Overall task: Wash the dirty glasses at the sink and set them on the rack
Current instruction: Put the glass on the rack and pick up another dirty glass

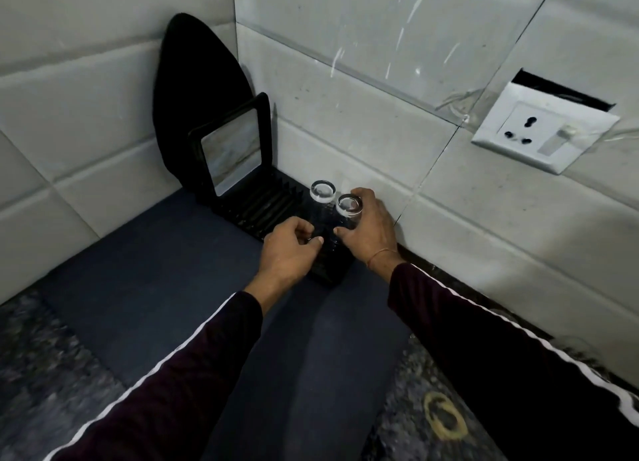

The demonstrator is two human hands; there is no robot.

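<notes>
Two clear upturned drinking glasses [337, 206] stand close together at the near end of the black slatted plastic rack [262, 208] on the worktop; right hand [366, 229] grips the nearer; left hand [290, 249], fingers curled, may hold something, cannot tell; wet glass could slip, knock its neighbour, topple both.

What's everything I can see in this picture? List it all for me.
glasses: two, clear, upside down on the rack, side by side
rack: one, black, ribbed, in the counter corner by the wall
mirror: one, black frame, upright at the rack's far end
black board: one, oval, leaning in the wall corner
mat: one, dark blue, under the rack
socket: one, white, on the tiled wall
left hand: fingers curled at the rack's near end
right hand: grips the nearer glass
</notes>
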